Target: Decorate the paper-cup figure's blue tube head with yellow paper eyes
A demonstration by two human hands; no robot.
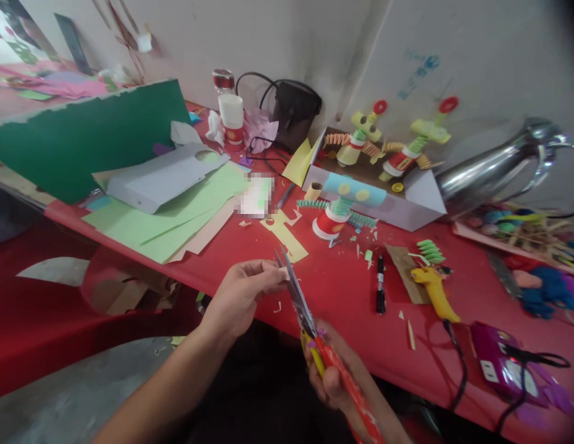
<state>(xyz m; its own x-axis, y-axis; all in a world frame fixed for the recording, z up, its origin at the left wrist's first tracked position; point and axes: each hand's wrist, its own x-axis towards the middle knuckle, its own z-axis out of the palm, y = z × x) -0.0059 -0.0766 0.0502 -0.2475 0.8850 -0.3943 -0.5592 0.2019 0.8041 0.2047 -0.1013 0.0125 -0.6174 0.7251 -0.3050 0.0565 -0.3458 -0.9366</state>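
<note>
My right hand [336, 370] is wrapped round the handles of a pair of scissors [299, 293], which have red and yellow grips. The blades point up and away from me and stand slightly apart. Between the thumb and fingers of my left hand [241, 293] is a small pale piece of paper [284, 272], its edge right at the blades. Both hands are above the near edge of the red table. Just beyond them lies a yellow paper offcut [284, 231] with small scraps around it. A paper-cup figure [331, 221] with folded green arms stands farther back.
Coloured paper sheets [185, 209] lie at left before a green board [97, 139]. A white box [410, 213] holds two more cup figures. At right are a black marker [380, 283], a yellow hot glue gun [435, 293], a purple corded device [504, 364] and a metal jug [495, 163].
</note>
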